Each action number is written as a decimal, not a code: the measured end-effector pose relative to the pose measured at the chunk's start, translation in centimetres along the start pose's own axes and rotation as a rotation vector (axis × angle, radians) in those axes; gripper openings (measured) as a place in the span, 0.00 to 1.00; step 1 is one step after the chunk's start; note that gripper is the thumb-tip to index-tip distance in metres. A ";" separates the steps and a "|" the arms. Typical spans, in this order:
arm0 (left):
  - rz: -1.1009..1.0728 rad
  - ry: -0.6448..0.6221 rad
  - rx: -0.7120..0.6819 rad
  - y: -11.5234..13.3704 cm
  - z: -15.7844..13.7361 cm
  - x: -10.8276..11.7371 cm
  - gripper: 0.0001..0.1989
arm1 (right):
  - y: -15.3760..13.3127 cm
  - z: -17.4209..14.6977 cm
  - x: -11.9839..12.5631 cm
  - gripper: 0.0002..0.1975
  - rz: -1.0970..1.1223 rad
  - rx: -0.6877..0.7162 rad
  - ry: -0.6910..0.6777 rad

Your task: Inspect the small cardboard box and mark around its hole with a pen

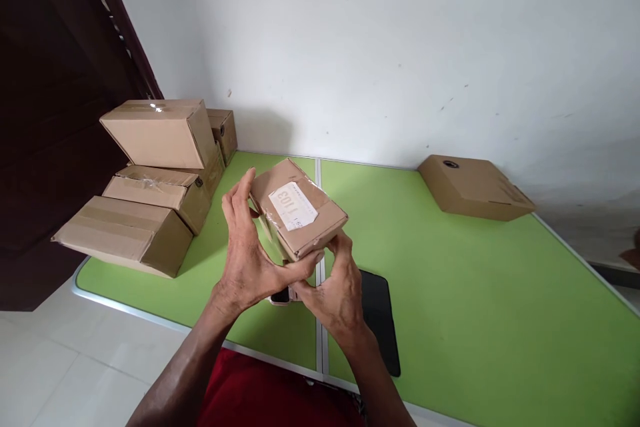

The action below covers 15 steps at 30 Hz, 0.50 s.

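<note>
I hold a small cardboard box (299, 210) with a white label and clear tape on its top, lifted above the green table (450, 280). My left hand (247, 250) grips its left side and lower edge, fingers curled around the near corner. From below, my right hand (335, 290) supports the box at its near right corner. A phone-like object (281, 295) lies on the table just under my hands, mostly hidden.
Several cardboard boxes (155, 173) are stacked at the table's far left corner. One flat cardboard box (473, 188) lies at the far right by the white wall. A black pad (380, 320) lies under my right wrist. White tiled floor is at the left.
</note>
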<state>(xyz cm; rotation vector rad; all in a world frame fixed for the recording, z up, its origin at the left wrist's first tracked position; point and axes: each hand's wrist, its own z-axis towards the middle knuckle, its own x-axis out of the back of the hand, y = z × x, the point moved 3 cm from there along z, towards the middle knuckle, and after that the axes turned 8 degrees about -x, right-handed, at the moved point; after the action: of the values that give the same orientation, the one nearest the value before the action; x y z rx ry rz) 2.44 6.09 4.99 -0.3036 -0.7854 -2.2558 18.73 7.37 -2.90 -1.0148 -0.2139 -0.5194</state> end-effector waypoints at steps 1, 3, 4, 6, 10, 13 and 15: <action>0.000 -0.005 -0.007 -0.2 0.2 -0.1 0.64 | 0.1 0.3 0.2 0.37 0.032 -0.035 -0.011; -0.031 -0.022 -0.022 -0.8 0.3 -0.1 0.68 | 0.2 1.1 0.8 0.37 0.151 -0.133 -0.086; -0.060 -0.036 -0.029 -1.2 0.4 -0.2 0.69 | 0.3 1.6 1.2 0.37 0.241 -0.186 -0.138; -0.122 -0.078 -0.008 -2.2 0.2 -0.4 0.70 | 0.4 2.3 2.1 0.37 0.451 -0.271 -0.234; -0.298 -0.184 0.204 -3.7 -0.6 -1.1 0.59 | 0.5 3.2 3.7 0.30 0.729 -0.312 -0.288; -0.504 -0.270 0.354 -3.7 -1.4 -1.6 0.53 | 0.6 3.4 4.4 0.29 0.802 -0.323 -0.303; -0.595 -0.346 0.424 -3.4 -1.9 -1.7 0.49 | 0.5 3.3 4.7 0.30 0.828 -0.329 -0.304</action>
<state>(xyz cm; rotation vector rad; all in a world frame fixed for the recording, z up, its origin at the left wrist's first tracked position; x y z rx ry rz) 1.29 7.82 1.26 -0.2839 -1.6900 -2.5131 23.24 8.93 0.32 -1.3885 0.0377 0.3693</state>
